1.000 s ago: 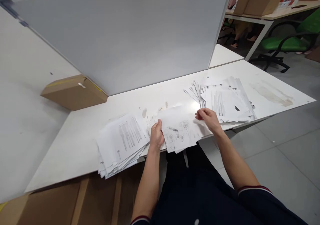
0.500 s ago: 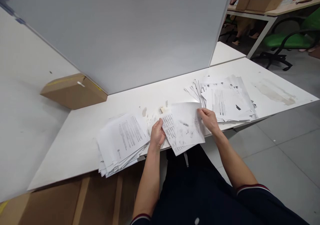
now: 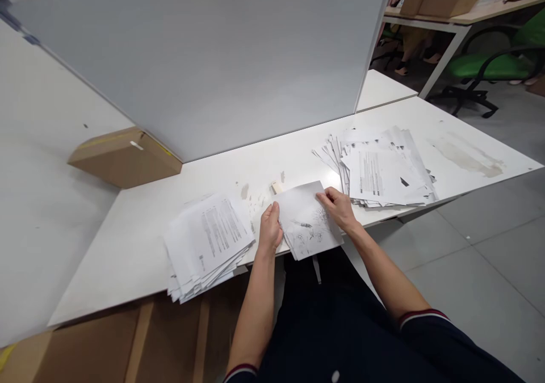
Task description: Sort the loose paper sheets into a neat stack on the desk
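Observation:
Between my hands, over the table's front edge, are a few sheets of paper [image 3: 304, 218]. Grey sketch-like drawings cover the top sheet; edges of sheets beneath show at the lower left. My left hand [image 3: 269, 224] is closed on their left edge, thumb on top. The upper right edge is pinched by my right hand [image 3: 338, 204]. A stack of printed papers [image 3: 208, 241] lies to the left, its edges uneven. To the right is a looser pile of papers [image 3: 381, 170], some fanned out and a few with dark patches.
A small pale block [image 3: 276, 187] lies just behind the held sheets on the white table [image 3: 140, 235]. A tall grey-white panel [image 3: 221, 65] stands along the back. A cardboard box [image 3: 128, 156] sits at the left rear, and a green chair [image 3: 494, 68] stands beyond at the right.
My right hand has moved left with the drawn sheet, which now lies over the printed sheet that was showing beneath it. My left hand keeps its hold.

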### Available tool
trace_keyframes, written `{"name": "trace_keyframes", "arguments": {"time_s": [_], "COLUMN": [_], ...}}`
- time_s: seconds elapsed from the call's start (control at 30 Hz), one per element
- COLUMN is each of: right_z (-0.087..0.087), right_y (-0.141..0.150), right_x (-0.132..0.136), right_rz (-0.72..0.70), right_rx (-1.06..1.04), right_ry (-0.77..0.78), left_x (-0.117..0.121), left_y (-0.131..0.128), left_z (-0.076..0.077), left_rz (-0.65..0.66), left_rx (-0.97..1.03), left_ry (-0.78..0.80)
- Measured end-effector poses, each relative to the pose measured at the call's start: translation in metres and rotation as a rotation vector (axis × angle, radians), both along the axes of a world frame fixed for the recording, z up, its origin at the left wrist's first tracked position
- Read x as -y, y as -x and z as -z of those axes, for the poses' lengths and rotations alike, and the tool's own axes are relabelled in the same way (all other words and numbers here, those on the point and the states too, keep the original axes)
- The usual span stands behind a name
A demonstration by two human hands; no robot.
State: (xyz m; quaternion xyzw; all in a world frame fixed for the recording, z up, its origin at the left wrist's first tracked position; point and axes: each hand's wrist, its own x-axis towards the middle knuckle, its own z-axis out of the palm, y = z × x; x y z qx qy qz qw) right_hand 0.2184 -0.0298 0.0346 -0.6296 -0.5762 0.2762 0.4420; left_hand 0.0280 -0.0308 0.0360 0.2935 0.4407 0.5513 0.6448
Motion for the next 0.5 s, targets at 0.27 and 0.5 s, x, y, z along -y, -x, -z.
{"name": "trace_keyframes", "arguments": {"time_s": [0.27, 0.5], "right_z": [-0.010, -0.029], "right_y": [-0.010, -0.002], "right_x": [0.013, 0.013], "right_rz": [-0.271, -0.255], "right_rx": [-0.426, -0.577], "right_ry": [0.178, -0.027], "left_x": [0.006, 0.018], "left_y": [0.001, 0.006], "left_z": [-0.025, -0.045], "left_rz": [-0.064, -0.170], "left_rx": [-0.007, -0.314], "left_ry": [-0.120, -0.438]}}
